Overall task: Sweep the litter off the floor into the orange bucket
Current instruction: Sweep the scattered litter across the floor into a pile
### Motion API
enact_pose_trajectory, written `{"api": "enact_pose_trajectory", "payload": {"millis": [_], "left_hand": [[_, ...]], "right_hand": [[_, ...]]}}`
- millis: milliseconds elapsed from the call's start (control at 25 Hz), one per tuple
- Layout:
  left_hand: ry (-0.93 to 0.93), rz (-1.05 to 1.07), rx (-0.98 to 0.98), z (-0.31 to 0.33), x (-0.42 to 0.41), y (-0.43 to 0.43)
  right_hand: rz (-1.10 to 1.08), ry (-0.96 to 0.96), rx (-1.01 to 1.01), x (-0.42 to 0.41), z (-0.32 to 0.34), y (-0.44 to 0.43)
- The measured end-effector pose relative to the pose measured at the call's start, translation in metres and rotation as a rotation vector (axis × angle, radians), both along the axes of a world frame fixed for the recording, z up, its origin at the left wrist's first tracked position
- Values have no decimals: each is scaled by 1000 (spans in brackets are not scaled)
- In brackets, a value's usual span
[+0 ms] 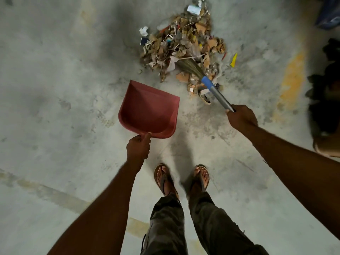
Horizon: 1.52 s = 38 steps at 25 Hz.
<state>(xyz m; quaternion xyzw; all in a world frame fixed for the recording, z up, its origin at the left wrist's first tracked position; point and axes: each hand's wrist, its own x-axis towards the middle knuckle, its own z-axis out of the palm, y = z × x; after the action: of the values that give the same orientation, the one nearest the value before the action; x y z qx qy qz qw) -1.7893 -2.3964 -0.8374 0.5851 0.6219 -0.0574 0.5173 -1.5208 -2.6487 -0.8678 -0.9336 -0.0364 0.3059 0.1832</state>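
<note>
Both hands are busy. Left hand (138, 147) has its fingers curled round the short handle of a red dustpan (149, 109), thumb laid along the top. The pan's wide mouth points toward 12 o'clock, tilted slightly to 1. Whether its lip touches the floor (55, 80) cannot be told. Right hand (242, 117), out at 2 o'clock from the feet, is closed in a fist round the grey metal shaft of a broom (219, 94). The shaft slants away toward 11 o'clock, through a blue collar (207, 82), to straw-coloured bristles (189, 64) that lie in the near edge of the litter (184, 43).

That litter sits in one loose pile at 12 to 1 o'clock, beyond the dustpan and apart from its mouth. It is mostly dry brown leaves, torn cardboard and paper scraps. A crumpled white paper (144, 31) lies at the pile's 9 o'clock side, and a yellow scrap (233, 60) lies just off its 3 o'clock side.

Two feet in brown sandals (163, 178) stand at 6 o'clock on the stained grey concrete, below dark olive trousers (167, 227). A worn yellow paint mark (292, 78) runs along the floor at 3 o'clock. Past it, at the frame's edge, is a dark heap (327, 89) too dim to identify.
</note>
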Motion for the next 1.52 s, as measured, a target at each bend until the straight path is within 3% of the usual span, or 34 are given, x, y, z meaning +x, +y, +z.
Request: {"api": "enact_pose_trajectory", "payload": {"millis": [400,680,840,1160,1320,1520], "left_hand": [[-113,-46,14,88,47,-14],[-151,-65,6,147,27,-1],[-123,-73,-28,142,2,23],[-47,-281,-91,106,-31,102],[-38,-345,-91,90,-35,136],[-46,-392,-96,79,-30,159]], "right_hand": [[-65,-83,84,-2,109,-57],[-254,49,208,-51,178,-48],[-314,138,201,-96,178,-28],[-742,136,126,-219,139,52],[-937,321,154,-212,114,117],[-802,355,281,-184,112,159]]}}
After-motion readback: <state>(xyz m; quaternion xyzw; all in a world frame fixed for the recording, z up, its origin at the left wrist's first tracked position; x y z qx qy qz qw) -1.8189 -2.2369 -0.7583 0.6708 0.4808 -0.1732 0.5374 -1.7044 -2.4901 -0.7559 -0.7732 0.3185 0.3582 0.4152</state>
